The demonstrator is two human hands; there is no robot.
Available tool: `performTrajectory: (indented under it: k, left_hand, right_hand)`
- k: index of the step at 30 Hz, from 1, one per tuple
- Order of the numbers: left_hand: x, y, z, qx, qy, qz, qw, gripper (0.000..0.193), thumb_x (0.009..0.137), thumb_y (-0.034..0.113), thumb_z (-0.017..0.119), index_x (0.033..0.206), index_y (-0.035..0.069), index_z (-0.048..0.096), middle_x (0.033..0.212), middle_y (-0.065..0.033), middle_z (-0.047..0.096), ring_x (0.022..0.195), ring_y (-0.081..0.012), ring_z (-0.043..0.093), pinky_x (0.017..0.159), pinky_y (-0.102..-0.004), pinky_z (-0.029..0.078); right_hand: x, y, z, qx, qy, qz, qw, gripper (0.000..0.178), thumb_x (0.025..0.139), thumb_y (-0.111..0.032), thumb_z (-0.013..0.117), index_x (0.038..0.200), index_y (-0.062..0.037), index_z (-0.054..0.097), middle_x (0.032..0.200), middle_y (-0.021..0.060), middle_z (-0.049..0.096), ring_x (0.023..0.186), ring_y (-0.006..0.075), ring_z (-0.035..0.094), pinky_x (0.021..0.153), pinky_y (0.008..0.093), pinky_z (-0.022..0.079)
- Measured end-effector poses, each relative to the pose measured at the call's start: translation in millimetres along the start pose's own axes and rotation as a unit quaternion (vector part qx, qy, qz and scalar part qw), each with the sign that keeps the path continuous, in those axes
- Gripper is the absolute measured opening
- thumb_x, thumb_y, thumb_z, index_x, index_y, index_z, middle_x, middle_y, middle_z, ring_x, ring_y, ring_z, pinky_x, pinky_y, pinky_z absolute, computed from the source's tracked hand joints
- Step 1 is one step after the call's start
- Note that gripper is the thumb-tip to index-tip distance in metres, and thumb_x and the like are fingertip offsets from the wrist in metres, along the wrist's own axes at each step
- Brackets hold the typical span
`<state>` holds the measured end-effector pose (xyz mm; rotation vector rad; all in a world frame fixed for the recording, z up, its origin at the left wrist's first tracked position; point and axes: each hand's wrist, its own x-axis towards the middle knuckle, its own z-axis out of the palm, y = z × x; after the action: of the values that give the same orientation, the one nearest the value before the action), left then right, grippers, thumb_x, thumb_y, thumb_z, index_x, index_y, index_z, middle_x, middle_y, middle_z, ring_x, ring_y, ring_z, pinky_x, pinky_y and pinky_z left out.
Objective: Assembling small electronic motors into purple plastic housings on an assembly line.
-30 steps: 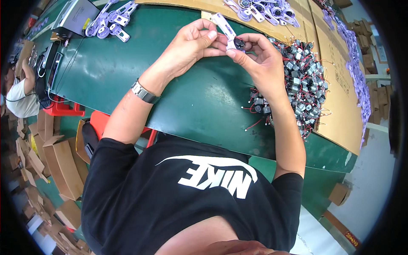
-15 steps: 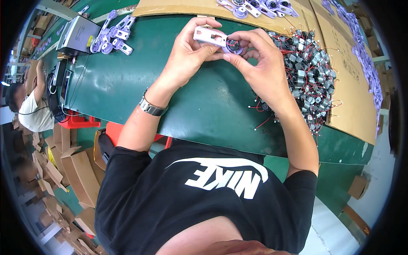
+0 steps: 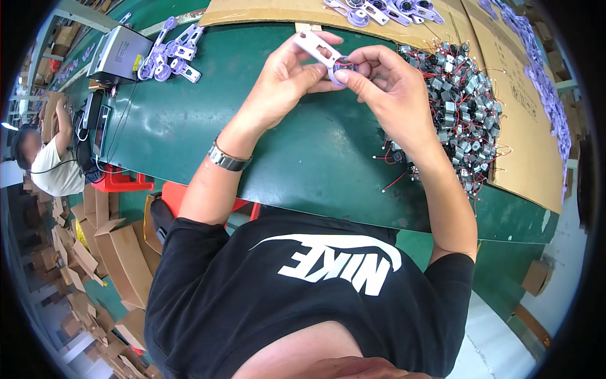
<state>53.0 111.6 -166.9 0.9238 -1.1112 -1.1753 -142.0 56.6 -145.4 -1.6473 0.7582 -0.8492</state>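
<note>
Above the far half of the green table, both hands hold a white-and-purple plastic housing with a long handle and a round ring end. My left hand is closed round the handle, thumb along its near side. At the ring end, the fingers of my right hand are curled in, and its thumb presses on the purple ring. Thin red wires show at the ring; what sits inside it is mostly hidden by my right fingers. Just right of my right hand lies a heap of small metal motors with red wires.
Several purple-and-white housings lie at the far left of the green table, beside a grey metal box. More housings rest on cardboard behind. A co-worker and a red stool are at left.
The housing has turned so its handle slants more steeply down toward the ring. The dark round part seen in the ring is now mostly covered, and red wires show there.
</note>
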Motion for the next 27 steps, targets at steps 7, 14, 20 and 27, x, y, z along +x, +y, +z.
performTrajectory:
  k: [7, 14, 20, 27]
  left_hand:
    - [3, -3, -3, -0.013, -0.066, -0.012, 0.998, 0.035, 0.107, 0.013, 0.059, 0.137, -0.004, 0.054, 0.124, -0.012, 0.065, 0.115, -0.0232, 0.068, 0.098, -0.0401, 0.062]
    - [3, -7, -4, -0.051, -0.029, -0.033, 0.998, 0.031, 0.107, 0.016, 0.062, 0.129, -0.005, 0.059, 0.116, -0.0137, 0.068, 0.103, -0.0242, 0.073, 0.094, -0.0384, 0.064]
    - [2, -4, -5, -0.026, -0.027, -0.031, 0.999, 0.039, 0.107, 0.019, 0.062, 0.136, -0.005, 0.054, 0.129, -0.0175, 0.065, 0.116, -0.0281, 0.069, 0.1, -0.045, 0.062]
    - [1, 0, -3, -0.018, -0.029, -0.022, 0.999, 0.039, 0.105, 0.014, 0.064, 0.138, -0.004, 0.055, 0.132, -0.0166, 0.065, 0.117, -0.0275, 0.069, 0.101, -0.0457, 0.061]
  right_hand:
    - [0, -6, -4, -0.267, 0.018, -0.272, 0.924, 0.03, 0.088, 0.009, 0.065, 0.116, -0.0001, 0.067, 0.099, 0.0141, 0.062, 0.086, 0.034, 0.066, 0.075, 0.0391, 0.054]
    - [-4, -7, 5, -0.234, 0.038, -0.252, 0.938, 0.039, 0.087, 0.011, 0.064, 0.125, 0.0016, 0.063, 0.111, 0.0176, 0.064, 0.096, 0.037, 0.068, 0.082, 0.0408, 0.057]
    - [-4, -4, 4, -0.128, 0.075, -0.079, 0.986, 0.029, 0.09, 0.003, 0.073, 0.119, -0.0006, 0.069, 0.109, 0.0118, 0.069, 0.094, 0.0204, 0.071, 0.077, 0.0327, 0.06]
    - [-3, -8, 3, -0.089, 0.068, -0.089, 0.99, 0.032, 0.089, 0.003, 0.074, 0.121, -0.0025, 0.072, 0.111, 0.0082, 0.071, 0.095, 0.0167, 0.069, 0.083, 0.0297, 0.059]
